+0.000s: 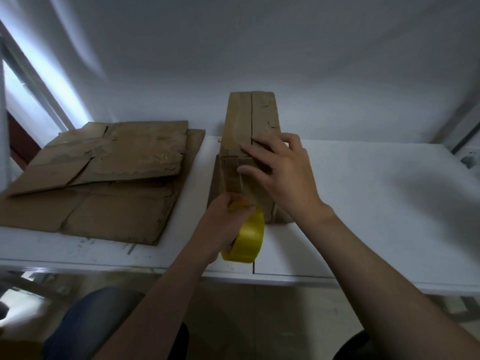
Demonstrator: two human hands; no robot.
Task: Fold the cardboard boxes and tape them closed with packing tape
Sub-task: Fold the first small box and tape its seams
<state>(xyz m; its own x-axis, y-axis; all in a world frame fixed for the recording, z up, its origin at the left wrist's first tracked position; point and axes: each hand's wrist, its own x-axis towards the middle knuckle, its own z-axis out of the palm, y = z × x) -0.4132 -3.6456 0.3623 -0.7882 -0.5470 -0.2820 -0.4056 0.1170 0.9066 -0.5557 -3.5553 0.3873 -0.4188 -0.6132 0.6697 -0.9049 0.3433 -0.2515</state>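
A folded cardboard box [249, 118] stands upright on the white table [363, 203], its two top flaps meeting at a dark centre seam. My right hand [280, 170] rests on the box's near top edge, fingers spread across the flaps and thumb on the front face. My left hand [226, 224] grips a yellow roll of packing tape [248, 236] just below the box's front face. A clear strip of tape runs from the roll up the front face toward my right thumb.
Flattened cardboard boxes [104, 175] lie stacked at the table's left. A white wall stands close behind the table. The table's front edge [285, 279] runs across below my hands, with my legs beneath it.
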